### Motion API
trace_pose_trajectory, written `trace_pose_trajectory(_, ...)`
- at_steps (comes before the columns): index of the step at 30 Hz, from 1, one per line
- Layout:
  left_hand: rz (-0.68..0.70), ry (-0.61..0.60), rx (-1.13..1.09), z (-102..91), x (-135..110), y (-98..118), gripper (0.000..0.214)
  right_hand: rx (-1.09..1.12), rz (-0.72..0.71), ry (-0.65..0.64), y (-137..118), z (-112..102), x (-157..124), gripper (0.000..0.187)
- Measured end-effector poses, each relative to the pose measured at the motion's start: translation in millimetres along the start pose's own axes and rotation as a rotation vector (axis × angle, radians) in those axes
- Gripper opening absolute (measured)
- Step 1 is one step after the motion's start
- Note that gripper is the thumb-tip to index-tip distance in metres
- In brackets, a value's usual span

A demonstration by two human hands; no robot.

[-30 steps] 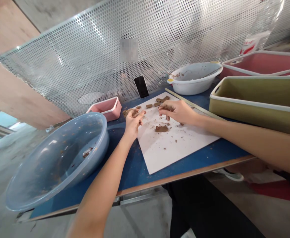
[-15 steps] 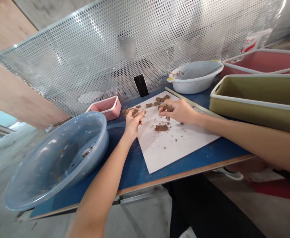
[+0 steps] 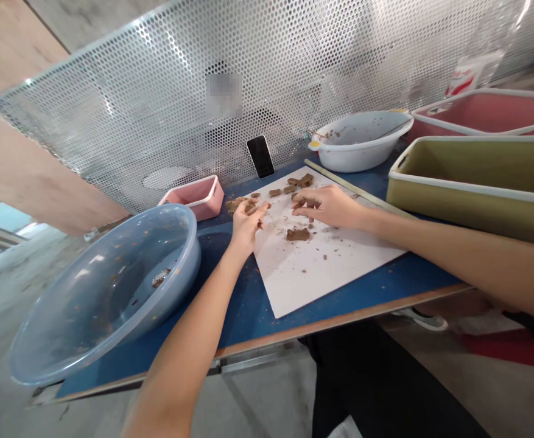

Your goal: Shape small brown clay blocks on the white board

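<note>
My left hand (image 3: pixel 247 226) is at the left edge of a white board (image 3: pixel 303 286), fingers curled against a rough brown clay lump (image 3: pixel 232 205); how far they wrap round it is partly hidden. Over the board, my right hand (image 3: pixel 324 204) is pinched round a small brown clay piece (image 3: pixel 296 199), mostly covered by the fingers. Below the hands, a larger clay chunk (image 3: pixel 298 234) lies among scattered crumbs. Behind them sit several short clay pieces (image 3: pixel 275 193) and a knobbly clay piece (image 3: pixel 305 180).
A big blue basin (image 3: pixel 175 304) tilts on the left of the blue table (image 3: pixel 230 322). A small pink bin (image 3: pixel 209 207), a phone (image 3: pixel 260 157) and a perforated metal screen (image 3: pixel 179 109) stand behind. At right are a wooden stick (image 3: pixel 340 180), a white tub (image 3: pixel 358 159) and an olive bin (image 3: pixel 467 207).
Under my right hand, a small brown bit that hung below the fingers no longer shows there. The hands have barely moved; the view has shifted slightly.
</note>
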State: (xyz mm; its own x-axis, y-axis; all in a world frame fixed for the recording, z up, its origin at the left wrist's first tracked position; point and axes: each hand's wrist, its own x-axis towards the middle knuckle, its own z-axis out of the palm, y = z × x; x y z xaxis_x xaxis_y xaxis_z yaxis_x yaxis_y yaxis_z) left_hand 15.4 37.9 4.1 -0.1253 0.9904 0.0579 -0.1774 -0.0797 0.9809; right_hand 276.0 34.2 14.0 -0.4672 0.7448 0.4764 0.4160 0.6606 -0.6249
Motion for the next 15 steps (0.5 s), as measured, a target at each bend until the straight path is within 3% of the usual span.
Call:
trace_pose_trajectory(4,-0.009,0.0,0.002,0.0,0,0,0.066,0.021,-0.14,0.048,3,-1,1,0.032)
trace_pose_trajectory(7,-0.016,-0.002,0.009,-0.5,0,-1,0.066,0.029,-0.148,0.042,2,-5,3,0.034)
trace_pose_trajectory(15,-0.006,-0.016,0.011,-1.9,1,-6,0.069,0.04,-0.069,-0.208,-1,-14,-3,0.036)
